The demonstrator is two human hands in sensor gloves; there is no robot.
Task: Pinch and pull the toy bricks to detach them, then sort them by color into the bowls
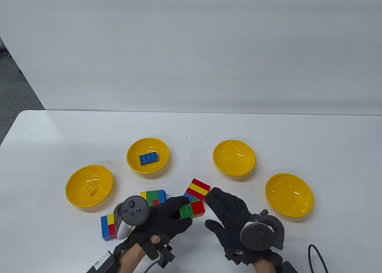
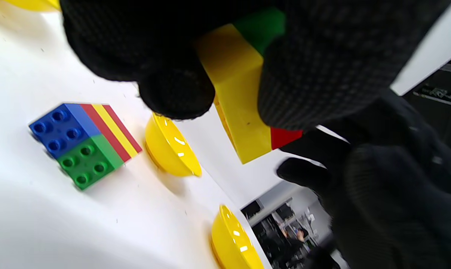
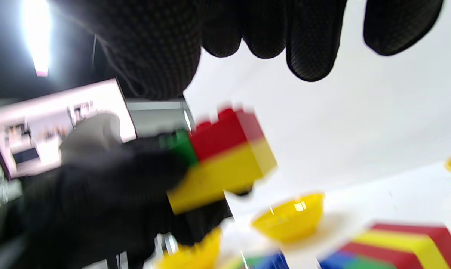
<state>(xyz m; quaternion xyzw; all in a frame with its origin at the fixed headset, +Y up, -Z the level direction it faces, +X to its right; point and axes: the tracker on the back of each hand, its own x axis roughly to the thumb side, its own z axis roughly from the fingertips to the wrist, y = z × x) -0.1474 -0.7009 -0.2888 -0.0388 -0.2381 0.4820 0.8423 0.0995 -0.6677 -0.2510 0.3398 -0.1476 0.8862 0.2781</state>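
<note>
My left hand (image 1: 179, 211) pinches a small brick stack (image 1: 191, 210) above the table: a green brick (image 1: 185, 211) and a red brick (image 1: 198, 208) on a yellow one (image 2: 236, 93). In the left wrist view its fingers (image 2: 304, 67) wrap the stack from both sides. My right hand (image 1: 215, 209) is just right of the stack with its fingers (image 3: 307, 41) stretched out and holding nothing. Of the four yellow bowls, the far-left bowl (image 1: 71, 192) holds a yellow brick (image 1: 90, 188). The bowl behind it (image 1: 132, 162) holds a blue brick (image 1: 148, 158). The two right bowls (image 1: 234, 158) (image 1: 289, 194) hold nothing.
Three joined blocks lie on the table. A red-yellow striped block with blue and green ends (image 1: 197, 190) lies just behind the hands. A green-blue-yellow-red block (image 1: 153, 197) sits left of it, and a blue-yellow-red block (image 1: 108, 226) lies near my left wrist. A cable (image 1: 317, 256) loops at the bottom right.
</note>
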